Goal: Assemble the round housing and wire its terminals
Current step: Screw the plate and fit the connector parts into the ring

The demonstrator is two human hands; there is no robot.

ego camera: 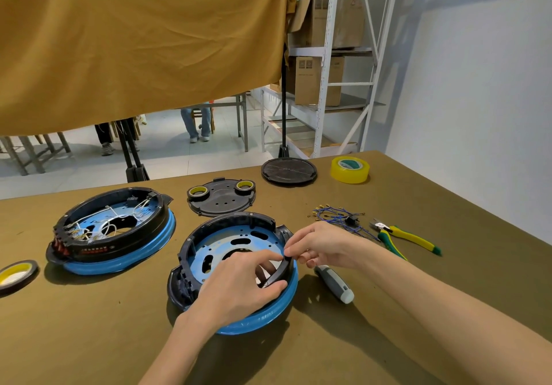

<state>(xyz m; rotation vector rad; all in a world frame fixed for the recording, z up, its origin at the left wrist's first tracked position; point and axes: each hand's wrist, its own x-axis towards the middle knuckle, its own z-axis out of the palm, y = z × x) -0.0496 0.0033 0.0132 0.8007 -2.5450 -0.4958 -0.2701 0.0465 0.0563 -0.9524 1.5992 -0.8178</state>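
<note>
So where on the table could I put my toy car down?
The near-left corner, between the tape roll at the left edge and the left hand, is bare. The far right, past the yellow tape and the pliers, is bare too. The middle is crowded: two housings, blue wires, a screwdriver.

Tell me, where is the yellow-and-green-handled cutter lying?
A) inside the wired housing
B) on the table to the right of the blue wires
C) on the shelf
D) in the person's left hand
B: the cutter lies on the table, just right of the blue wires, in neither hand.
</note>
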